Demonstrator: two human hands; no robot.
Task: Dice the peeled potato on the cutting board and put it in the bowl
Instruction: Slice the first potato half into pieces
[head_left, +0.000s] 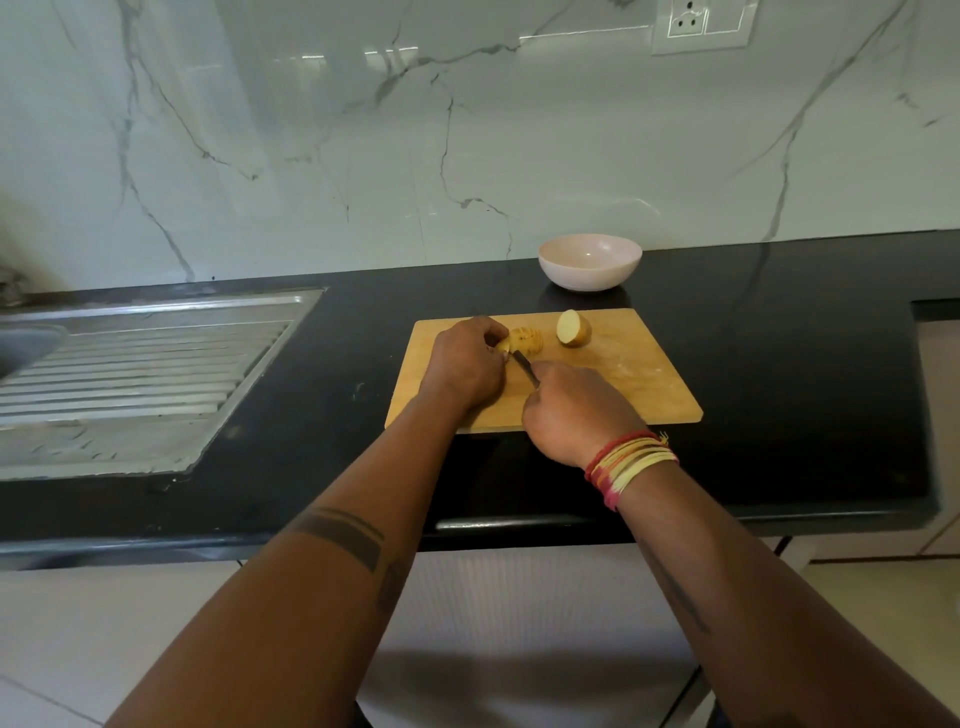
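A wooden cutting board (634, 379) lies on the black counter. On its far left part lies a sliced potato half (525, 340), its cuts showing as parallel lines. My left hand (465, 364) holds that half from the left, fingers curled over it. My right hand (571, 410) grips a knife (525, 368) by the handle; the blade points toward the sliced half, its tip hidden by my left hand. A second, uncut potato half (573, 328) stands further right on the board. A pale pink bowl (589, 261) sits behind the board with nothing visible inside.
A steel sink drainboard (135, 374) is set into the black counter (779, 322) at the left. A marble wall with a socket (701, 23) backs the counter. The counter's front edge runs below my wrists.
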